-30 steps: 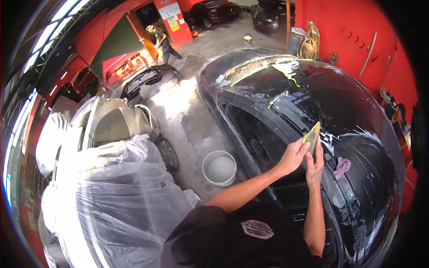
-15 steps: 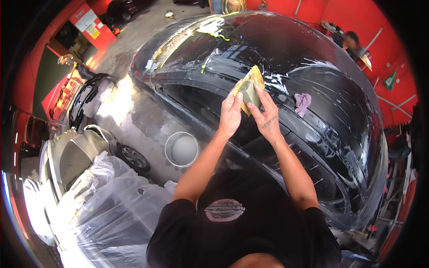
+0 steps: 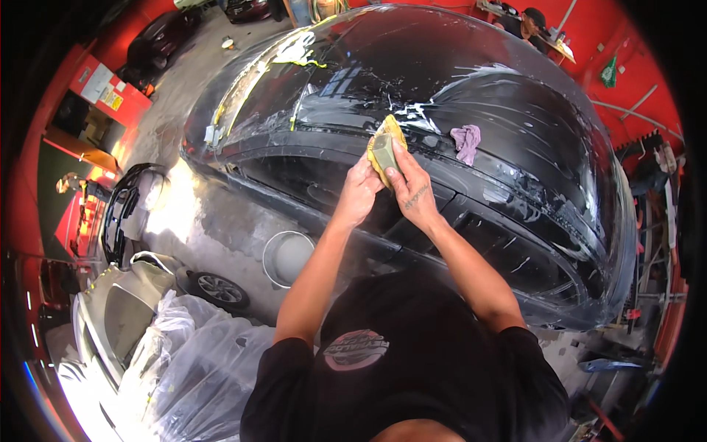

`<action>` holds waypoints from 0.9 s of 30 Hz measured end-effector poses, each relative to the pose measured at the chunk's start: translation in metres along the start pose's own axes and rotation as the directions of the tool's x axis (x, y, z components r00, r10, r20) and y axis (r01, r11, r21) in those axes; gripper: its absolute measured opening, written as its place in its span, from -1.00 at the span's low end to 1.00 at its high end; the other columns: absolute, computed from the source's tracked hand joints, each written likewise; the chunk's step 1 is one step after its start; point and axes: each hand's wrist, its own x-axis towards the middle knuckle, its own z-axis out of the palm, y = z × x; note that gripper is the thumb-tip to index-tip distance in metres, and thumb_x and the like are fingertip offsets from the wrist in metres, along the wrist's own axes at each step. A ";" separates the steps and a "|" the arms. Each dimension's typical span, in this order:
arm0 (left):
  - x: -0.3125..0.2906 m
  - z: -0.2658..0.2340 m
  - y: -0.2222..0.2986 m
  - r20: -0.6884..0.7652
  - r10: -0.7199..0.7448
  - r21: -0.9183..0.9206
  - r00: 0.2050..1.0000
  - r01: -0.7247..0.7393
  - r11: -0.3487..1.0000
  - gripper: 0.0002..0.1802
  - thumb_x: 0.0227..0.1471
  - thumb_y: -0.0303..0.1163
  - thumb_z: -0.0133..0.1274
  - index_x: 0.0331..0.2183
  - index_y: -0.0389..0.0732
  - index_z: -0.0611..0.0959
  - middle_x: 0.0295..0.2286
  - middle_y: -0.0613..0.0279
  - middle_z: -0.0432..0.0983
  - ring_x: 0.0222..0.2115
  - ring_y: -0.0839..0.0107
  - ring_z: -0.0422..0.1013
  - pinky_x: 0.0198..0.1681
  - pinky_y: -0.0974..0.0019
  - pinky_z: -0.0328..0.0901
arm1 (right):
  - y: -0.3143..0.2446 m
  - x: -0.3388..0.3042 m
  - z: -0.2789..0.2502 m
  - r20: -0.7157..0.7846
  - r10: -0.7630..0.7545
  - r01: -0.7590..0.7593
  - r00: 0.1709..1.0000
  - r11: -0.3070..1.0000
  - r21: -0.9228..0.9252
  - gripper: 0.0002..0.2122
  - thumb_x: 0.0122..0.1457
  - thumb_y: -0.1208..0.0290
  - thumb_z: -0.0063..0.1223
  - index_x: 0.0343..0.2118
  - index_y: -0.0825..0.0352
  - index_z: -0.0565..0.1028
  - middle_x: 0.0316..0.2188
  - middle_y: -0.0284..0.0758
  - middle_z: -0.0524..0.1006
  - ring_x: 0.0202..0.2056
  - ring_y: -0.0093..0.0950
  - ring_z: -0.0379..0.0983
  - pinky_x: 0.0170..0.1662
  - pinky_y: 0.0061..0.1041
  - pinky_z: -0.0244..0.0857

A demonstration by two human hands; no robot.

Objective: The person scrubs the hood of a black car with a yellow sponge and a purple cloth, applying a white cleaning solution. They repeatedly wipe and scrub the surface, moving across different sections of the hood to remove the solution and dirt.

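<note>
Both my hands are raised in front of the side of a black car. My right hand grips a grey-green sanding block, thumb laid across its face. Behind the block sits a sheet of yellow sandpaper, its edges sticking out past the block. My left hand is closed at the sheet's left edge, with its fingertips partly hidden. A crumpled purple cloth lies on the car just right of my hands. Whitish streaks and patches mark the dark bodywork around it.
A round bucket stands on the floor to my left. Nearer are a loose bumper, a wheel and clear plastic sheeting. One person is beyond the car, another far left.
My view has shifted, so the car sits higher and further left. Block and sandpaper have turned more upright in my right hand, and my left hand has slid down the sheet's edge.
</note>
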 end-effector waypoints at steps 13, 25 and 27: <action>0.003 0.004 -0.015 -0.056 -0.072 0.215 0.996 0.082 0.973 -0.39 0.53 -0.35 -0.15 0.46 -0.27 0.17 0.27 0.09 0.36 0.22 0.28 0.42 0.22 0.16 0.46 | 0.002 -0.004 -0.015 0.044 0.084 -0.087 0.996 0.993 0.077 -0.47 0.41 0.45 -0.07 0.41 0.50 0.27 0.39 0.11 0.33 0.44 -0.03 0.22 0.48 -0.27 0.07; 0.017 0.026 -0.021 -0.121 0.152 0.367 0.981 -0.098 0.925 -0.34 0.40 -0.43 0.12 0.40 -0.35 0.32 0.08 0.07 0.58 -0.08 0.46 0.56 -0.22 0.46 0.60 | 0.010 -0.017 -0.025 0.033 0.059 -0.063 0.998 0.991 0.116 -0.42 0.42 0.50 -0.11 0.48 0.40 0.18 0.46 0.06 0.21 0.51 -0.06 0.05 0.54 -0.23 -0.03; 0.022 0.024 -0.022 -0.107 0.150 0.381 0.983 -0.099 0.919 -0.32 0.40 -0.40 0.13 0.41 -0.34 0.31 0.09 0.08 0.57 -0.08 0.45 0.56 -0.20 0.45 0.60 | 0.004 -0.014 -0.028 0.013 0.085 -0.086 0.996 0.989 0.123 -0.44 0.43 0.49 -0.12 0.48 0.40 0.18 0.46 0.06 0.21 0.50 -0.05 0.06 0.54 -0.22 -0.01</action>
